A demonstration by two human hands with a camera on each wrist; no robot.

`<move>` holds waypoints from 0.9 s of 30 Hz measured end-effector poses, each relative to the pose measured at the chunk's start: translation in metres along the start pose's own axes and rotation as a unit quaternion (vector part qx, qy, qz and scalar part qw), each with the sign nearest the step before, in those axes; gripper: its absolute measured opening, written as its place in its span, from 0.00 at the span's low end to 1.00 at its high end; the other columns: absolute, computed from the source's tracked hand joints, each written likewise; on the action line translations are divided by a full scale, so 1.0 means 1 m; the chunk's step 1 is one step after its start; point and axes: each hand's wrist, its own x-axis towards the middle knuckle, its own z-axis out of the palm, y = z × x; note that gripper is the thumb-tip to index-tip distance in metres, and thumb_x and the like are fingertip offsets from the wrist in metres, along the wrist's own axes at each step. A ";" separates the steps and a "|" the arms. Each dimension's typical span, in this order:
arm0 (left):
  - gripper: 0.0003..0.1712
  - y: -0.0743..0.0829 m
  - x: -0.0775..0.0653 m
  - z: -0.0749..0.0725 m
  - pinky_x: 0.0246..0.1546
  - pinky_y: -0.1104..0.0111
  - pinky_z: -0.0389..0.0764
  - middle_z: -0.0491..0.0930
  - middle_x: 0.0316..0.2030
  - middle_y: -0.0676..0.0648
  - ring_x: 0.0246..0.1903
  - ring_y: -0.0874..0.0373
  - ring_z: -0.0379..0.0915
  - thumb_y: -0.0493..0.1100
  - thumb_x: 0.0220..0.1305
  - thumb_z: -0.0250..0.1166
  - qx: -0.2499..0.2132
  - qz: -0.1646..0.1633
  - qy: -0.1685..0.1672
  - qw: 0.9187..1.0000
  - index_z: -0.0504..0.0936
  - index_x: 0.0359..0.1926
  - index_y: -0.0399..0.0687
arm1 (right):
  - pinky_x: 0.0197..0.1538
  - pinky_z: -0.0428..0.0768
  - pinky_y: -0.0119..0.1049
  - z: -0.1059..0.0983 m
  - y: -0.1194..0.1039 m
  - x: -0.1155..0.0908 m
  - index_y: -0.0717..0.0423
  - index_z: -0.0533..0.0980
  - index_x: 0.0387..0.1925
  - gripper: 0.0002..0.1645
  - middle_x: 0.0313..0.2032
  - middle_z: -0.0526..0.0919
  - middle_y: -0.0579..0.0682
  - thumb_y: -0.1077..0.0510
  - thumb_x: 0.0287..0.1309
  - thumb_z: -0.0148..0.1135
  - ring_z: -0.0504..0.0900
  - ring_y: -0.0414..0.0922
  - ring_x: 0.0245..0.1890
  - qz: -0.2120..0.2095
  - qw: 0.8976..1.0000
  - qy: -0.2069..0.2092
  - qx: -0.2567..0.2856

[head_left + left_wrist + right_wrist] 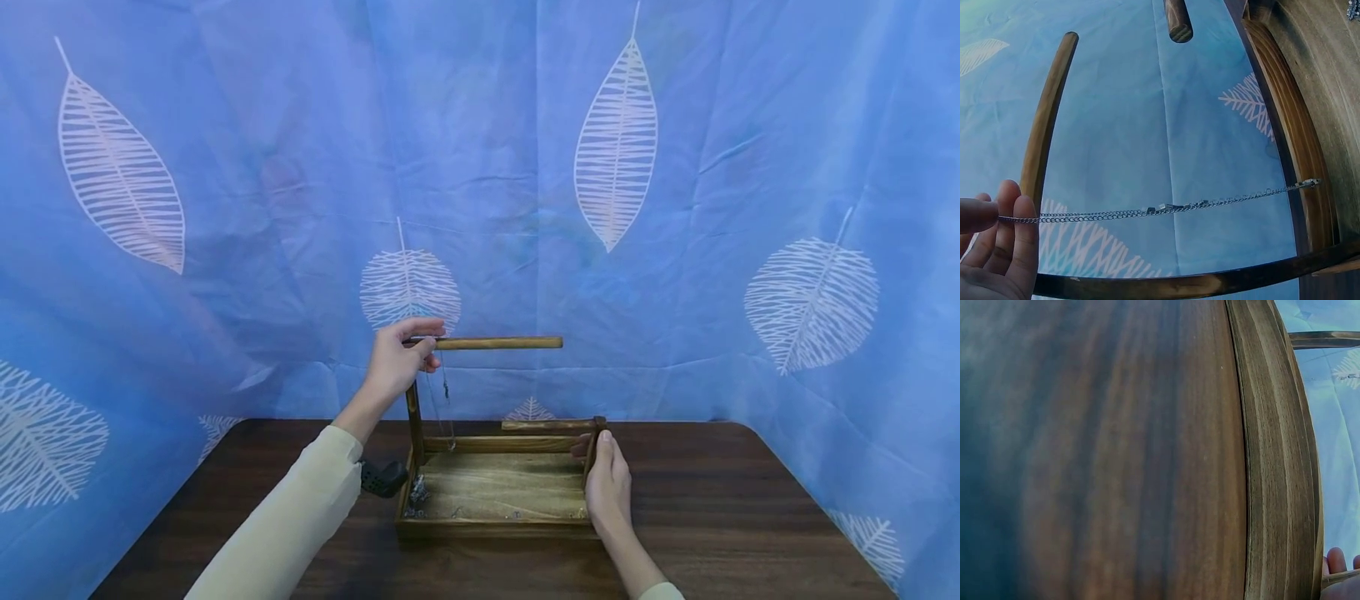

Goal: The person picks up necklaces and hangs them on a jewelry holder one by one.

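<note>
A wooden jewelry stand (495,525) has a tray base, a tall left post with a long upper bar (502,342), and a shorter right post with a lower bar (551,425). At the left end of the upper bar, my left hand (401,358) pinches a thin silver chain necklace (1116,214) between thumb and fingers. The necklace hangs down in two strands with small pendants; whether it loops over the bar is hidden by the fingers. My right hand (611,487) grips the short right post, thumb in front and fingertips (1336,559) behind.
Small silver jewelry (418,489) lies heaped in the tray's left corner, with several tiny pieces along its front edge. The stand is on a dark wooden table (712,500). Behind hangs a blue leaf-patterned cloth (480,167). A black object (385,480) is at the left wrist.
</note>
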 end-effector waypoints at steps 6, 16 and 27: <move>0.17 -0.001 -0.001 -0.006 0.34 0.61 0.86 0.81 0.52 0.39 0.28 0.50 0.82 0.29 0.72 0.59 -0.002 0.006 0.007 1.000 0.81 0.59 0.37 | 0.48 0.71 0.40 -0.001 -0.001 0.001 0.61 0.76 0.54 0.44 0.47 0.82 0.60 0.32 0.76 0.23 0.78 0.54 0.50 0.003 1.000 -0.003 -0.004; 0.14 -0.003 -0.004 -0.011 0.34 0.63 0.86 0.81 0.48 0.39 0.28 0.53 0.82 0.30 0.72 0.60 -0.001 0.002 0.016 1.000 0.84 0.55 0.39 | 0.47 0.71 0.40 -0.002 0.000 0.000 0.60 0.76 0.55 0.42 0.47 0.82 0.58 0.33 0.77 0.24 0.79 0.52 0.49 -0.002 1.000 -0.002 -0.008; 0.14 -0.004 -0.008 -0.012 0.40 0.62 0.85 0.83 0.48 0.39 0.37 0.49 0.85 0.32 0.73 0.60 0.008 -0.006 0.018 1.000 0.84 0.55 0.41 | 0.47 0.71 0.41 -0.001 0.001 0.000 0.58 0.76 0.55 0.42 0.47 0.82 0.59 0.33 0.77 0.24 0.79 0.53 0.50 0.002 1.000 -0.007 -0.005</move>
